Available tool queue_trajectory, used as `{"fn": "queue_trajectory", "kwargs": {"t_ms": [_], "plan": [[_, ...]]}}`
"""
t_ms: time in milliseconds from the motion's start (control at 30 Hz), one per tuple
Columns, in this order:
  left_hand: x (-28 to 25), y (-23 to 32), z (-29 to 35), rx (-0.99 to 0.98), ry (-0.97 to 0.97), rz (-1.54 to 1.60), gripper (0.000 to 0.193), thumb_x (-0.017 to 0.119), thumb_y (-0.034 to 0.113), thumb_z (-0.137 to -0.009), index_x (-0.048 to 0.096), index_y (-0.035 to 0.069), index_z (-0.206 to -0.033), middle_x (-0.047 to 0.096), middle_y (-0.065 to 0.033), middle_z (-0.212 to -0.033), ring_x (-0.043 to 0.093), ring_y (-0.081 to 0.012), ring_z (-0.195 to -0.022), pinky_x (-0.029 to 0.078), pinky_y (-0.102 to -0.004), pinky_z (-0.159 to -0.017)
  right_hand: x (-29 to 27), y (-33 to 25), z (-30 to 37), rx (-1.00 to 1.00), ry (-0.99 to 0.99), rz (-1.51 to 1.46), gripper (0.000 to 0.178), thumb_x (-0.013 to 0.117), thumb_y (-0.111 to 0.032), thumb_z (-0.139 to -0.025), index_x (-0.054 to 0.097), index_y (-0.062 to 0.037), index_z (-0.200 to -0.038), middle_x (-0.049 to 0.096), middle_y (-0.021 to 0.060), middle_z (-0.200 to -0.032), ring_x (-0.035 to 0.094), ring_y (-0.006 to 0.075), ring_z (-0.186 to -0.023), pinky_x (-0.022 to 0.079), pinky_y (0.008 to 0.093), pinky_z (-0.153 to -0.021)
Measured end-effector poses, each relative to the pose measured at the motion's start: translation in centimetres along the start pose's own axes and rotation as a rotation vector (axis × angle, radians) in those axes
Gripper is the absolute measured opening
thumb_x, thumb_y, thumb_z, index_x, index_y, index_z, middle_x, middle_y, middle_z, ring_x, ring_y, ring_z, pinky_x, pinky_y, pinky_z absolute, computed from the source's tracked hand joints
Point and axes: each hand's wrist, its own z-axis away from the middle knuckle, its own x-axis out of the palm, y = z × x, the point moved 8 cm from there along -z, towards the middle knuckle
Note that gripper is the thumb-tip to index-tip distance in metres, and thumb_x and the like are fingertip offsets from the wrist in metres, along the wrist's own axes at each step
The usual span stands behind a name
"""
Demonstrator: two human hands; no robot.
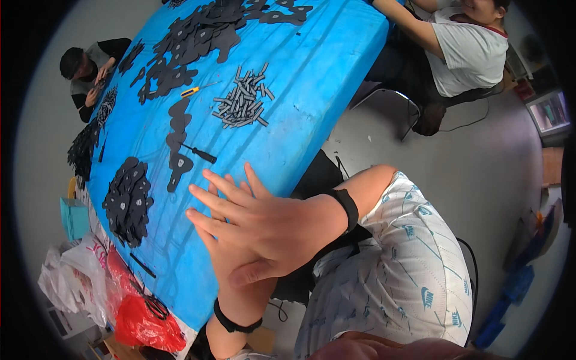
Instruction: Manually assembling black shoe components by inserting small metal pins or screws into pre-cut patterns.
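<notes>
My right hand (pixel 279 228) lies across the back of my left hand (pixel 240 267), above the near edge of the table. The fingers of both hands are stretched out and partly spread, and I see nothing held. Part of the left hand is hidden under the right. Just beyond the fingertips lies a screwdriver (pixel 206 157) with a black handle, its shaft touching a row of flat black pieces (pixel 178 141). To the left is a heap of similar black pieces (pixel 128 201). Farther off are a yellow-handled tool (pixel 190 92) and a pile of short grey strips (pixel 243 99).
A blue sheet (pixel 288 126) covers the table. A large spread of black pieces (pixel 204 36) lies at the far end. Scissors (pixel 156 307) and a red plastic bag (pixel 144 324) sit at the near left edge. One person (pixel 90 75) works at far left; another (pixel 465 51) sits at far right.
</notes>
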Motion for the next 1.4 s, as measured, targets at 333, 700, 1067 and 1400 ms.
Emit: {"fn": "queue_trajectory", "kwargs": {"t_ms": [333,700,1067,1400], "plan": [[0.6,0.9,0.9,0.110,-0.164,-0.126,0.044,0.054,0.001,-0.079,0.051,-0.002,-0.123,0.042,-0.0205,-0.138,0.043,-0.0329,-0.124,0.034,-0.0407,-0.104,0.5,4.1,-0.7,0.126,-0.109,0.018,0.084,0.041,-0.056,-0.091,0.017,0.0068,-0.142,0.015,0.0273,-0.149,0.010,0.0423,-0.140,0.020,0.0700,-0.099],[-4.1,-6.8,0.1,0.460,0.364,1.583,0.051,0.047,0.035,-0.094,0.041,-0.004,-0.127,0.057,-0.0258,-0.114,0.062,-0.0358,-0.094,0.051,-0.0361,-0.074,3.9,6.5,-1.3,0.303,-0.076,-1.672,0.041,0.063,-0.024,-0.090,0.057,-0.0010,-0.122,0.066,0.0057,-0.091,0.060,0.0085,-0.077,0.049,0.0228,-0.071],[-5.3,-9.4,-4.0,0.648,0.703,2.458,0.059,0.048,0.025,-0.088,0.031,0.000,-0.139,0.029,-0.0145,-0.148,0.022,-0.0298,-0.139,0.009,-0.0484,-0.116,-1.4,6.8,-0.4,0.376,0.317,-0.596,0.017,0.078,-0.020,-0.072,0.072,-0.0114,-0.086,0.051,-0.0046,-0.064,0.044,0.0069,-0.059,0.034,0.0230,-0.054],[-5.6,-8.8,-3.9,0.641,0.642,2.701,0.054,0.047,0.026,-0.087,0.035,0.000,-0.133,0.038,-0.0172,-0.140,0.032,-0.0324,-0.133,0.016,-0.0522,-0.115,-6.2,-2.1,2.3,-0.310,0.781,0.328,0.033,0.067,-0.006,-0.067,0.072,-0.0160,-0.098,0.047,-0.0042,-0.067,0.058,0.0161,-0.091,0.021,0.0527,-0.104]]}}
